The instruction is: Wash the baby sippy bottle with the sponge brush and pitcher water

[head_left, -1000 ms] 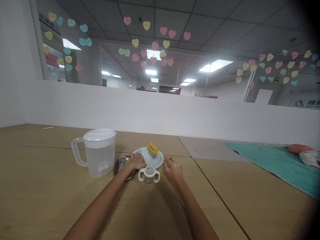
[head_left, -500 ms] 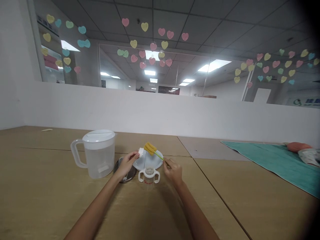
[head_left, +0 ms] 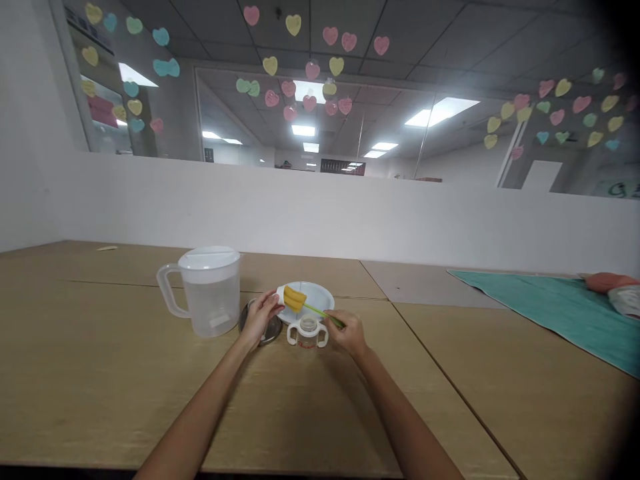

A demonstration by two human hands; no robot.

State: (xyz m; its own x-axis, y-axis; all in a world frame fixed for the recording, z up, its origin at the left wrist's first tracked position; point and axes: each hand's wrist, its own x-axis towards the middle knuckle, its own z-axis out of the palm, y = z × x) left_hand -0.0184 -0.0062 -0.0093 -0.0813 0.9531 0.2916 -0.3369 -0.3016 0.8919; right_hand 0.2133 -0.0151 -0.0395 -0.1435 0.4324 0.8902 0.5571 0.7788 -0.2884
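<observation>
In my left hand (head_left: 263, 316) is a small white cap (head_left: 281, 295), gripped between the fingers. My right hand (head_left: 347, 330) is closed round the green handle of a bottle brush (head_left: 295, 299) with a yellow sponge head. The sponge's tip meets the open side of the cap; how deep it sits inside is hidden. Below the brush stands a clear baby bottle (head_left: 307, 337) with two white side handles and an uncovered neck. A white plate (head_left: 320, 293) lies behind it. Under my left hand a dark round tray (head_left: 273, 331) is partly covered.
A lidded clear pitcher (head_left: 213, 300) stands to the left, its handle pointing left. On the right a green towel (head_left: 550, 310) is spread, with a reddish item (head_left: 610, 283) on it. A white wall with windows runs behind the table (head_left: 280, 413).
The brush's sponge has come to the cap, and its handle lies flatter. Both hands have drawn nearer to each other around it. The whole view has shifted slightly.
</observation>
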